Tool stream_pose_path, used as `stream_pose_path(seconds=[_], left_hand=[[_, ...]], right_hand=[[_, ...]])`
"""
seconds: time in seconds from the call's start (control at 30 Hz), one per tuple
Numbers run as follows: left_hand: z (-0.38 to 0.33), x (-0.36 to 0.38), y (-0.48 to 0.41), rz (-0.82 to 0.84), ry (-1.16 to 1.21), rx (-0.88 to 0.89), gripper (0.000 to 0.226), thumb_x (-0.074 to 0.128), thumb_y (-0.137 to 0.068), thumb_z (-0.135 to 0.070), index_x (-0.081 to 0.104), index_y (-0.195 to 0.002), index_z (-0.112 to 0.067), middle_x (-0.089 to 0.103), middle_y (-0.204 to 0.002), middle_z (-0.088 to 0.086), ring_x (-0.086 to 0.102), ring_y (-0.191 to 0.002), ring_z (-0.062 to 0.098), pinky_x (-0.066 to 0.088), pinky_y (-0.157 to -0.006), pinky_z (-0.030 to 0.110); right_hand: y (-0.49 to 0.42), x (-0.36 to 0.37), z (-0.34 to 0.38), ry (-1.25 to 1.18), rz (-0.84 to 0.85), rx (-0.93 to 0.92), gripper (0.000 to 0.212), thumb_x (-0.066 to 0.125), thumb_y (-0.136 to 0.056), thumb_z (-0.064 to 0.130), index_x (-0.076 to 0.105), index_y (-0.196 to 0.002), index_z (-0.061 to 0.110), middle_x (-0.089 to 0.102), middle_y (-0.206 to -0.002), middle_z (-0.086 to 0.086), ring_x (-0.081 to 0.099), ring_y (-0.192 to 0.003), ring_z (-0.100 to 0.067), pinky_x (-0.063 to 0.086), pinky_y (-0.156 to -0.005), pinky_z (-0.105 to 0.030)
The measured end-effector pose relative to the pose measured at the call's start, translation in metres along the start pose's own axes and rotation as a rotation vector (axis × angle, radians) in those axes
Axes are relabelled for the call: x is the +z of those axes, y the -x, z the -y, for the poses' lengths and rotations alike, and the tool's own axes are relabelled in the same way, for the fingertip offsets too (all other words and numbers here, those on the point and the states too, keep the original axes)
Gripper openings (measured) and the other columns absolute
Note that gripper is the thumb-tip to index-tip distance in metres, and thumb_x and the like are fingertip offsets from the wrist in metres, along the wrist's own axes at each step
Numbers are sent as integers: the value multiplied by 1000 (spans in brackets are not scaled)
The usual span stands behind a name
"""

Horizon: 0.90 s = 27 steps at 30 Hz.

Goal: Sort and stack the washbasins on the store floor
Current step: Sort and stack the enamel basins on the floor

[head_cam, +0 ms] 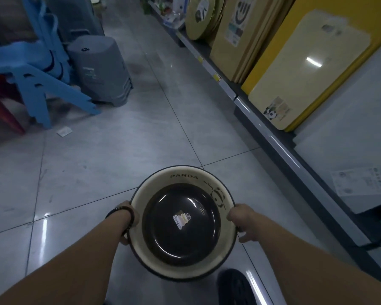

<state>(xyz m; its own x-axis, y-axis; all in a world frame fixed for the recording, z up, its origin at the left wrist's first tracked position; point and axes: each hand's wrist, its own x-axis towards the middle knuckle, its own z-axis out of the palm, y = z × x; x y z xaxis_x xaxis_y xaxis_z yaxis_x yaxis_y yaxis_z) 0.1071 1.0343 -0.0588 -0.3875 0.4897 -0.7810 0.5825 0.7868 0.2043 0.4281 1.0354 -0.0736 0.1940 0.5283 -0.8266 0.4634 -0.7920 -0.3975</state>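
A shop aisle selling household goods. Beyond the fingers [235, 213] that grip a washbasin [183, 221] printed "PANDA", glossy grey floor tiles [119, 150] run between stock on both sides. To the right of the fingers, a low shelf [273, 137] with price tags [217, 77] along its edge carries cutting boards [304, 69] stood on end, several still bearing product labels (one shows a panda). Farther ahead and to the left, blue plastic chairs [31, 69] sit nested beside a stack of grey stools [99, 67]. A sticker [181, 217] remains inside the basin.
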Motion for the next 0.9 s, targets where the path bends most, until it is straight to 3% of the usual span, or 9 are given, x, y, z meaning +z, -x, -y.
stream_pose_path(seconds=[0.1,0.17,0.27,0.4,0.47,0.57,0.67,0.8,0.9], left_hand=[[-1,5,-7,74,-92,-48,30,76,-80,-9,60,-105,-10,66,-96,7,67,-93,26,61,-92,46],[1,8,-13,92,-167,-58,34,81,-76,-10,64,-105,-7,68,-92,6,69,-101,23,59,-97,42],[2,8,-24,126,-163,-95,46,76,-83,-8,63,-126,0,74,-109,13,72,-104,27,60,-94,44],[-8,-6,4,65,-225,-6,50,58,-102,-20,45,-146,1,59,-129,24,64,-103,37,59,-84,44],[-11,-19,20,-75,-306,138,48,62,-99,-24,50,-141,-5,60,-123,17,58,-99,31,52,-78,38],[-9,-38,48,-143,-445,341,51,60,-97,-34,49,-144,-17,57,-143,11,58,-120,30,51,-95,35],[-1,-40,88,-182,-477,535,46,55,-99,-40,55,-142,-28,58,-143,7,59,-125,27,50,-101,33],[11,-29,133,-205,-562,728,36,57,-96,-45,65,-130,-35,66,-129,2,64,-113,23,55,-97,36],[14,-25,155,-235,-590,784,35,58,-94,-48,67,-126,-40,67,-126,-1,65,-107,22,56,-94,36]], right_hand=[[-6,7,2,61,9,7,45,53,-102,17,44,-146,18,56,-133,-20,57,-120,-41,54,-100,-63],[-8,10,3,123,9,13,57,53,-103,21,30,-155,22,51,-141,-22,55,-123,-43,55,-95,-61],[-7,11,8,193,9,6,72,58,-103,23,16,-162,22,50,-140,-21,56,-121,-40,55,-95,-58],[-3,8,17,371,-58,-34,84,64,-102,25,11,-165,8,52,-144,-21,56,-112,-32,53,-87,-42],[6,6,22,484,-151,-83,75,66,-99,30,27,-159,6,56,-138,-19,61,-114,-33,58,-92,-41],[35,5,35,631,-218,-257,46,64,-99,30,55,-138,7,64,-116,-10,66,-99,-26,62,-81,-34],[88,10,49,634,-201,-469,44,64,-99,34,59,-138,15,64,-114,-4,63,-94,-20,47,-64,-23],[154,18,41,705,-216,-692,49,62,-101,41,57,-145,22,66,-130,-2,62,-101,-20,45,-80,-27],[176,19,29,837,-257,-720,42,63,-99,43,64,-135,22,69,-116,-2,65,-92,-18,48,-73,-29]])
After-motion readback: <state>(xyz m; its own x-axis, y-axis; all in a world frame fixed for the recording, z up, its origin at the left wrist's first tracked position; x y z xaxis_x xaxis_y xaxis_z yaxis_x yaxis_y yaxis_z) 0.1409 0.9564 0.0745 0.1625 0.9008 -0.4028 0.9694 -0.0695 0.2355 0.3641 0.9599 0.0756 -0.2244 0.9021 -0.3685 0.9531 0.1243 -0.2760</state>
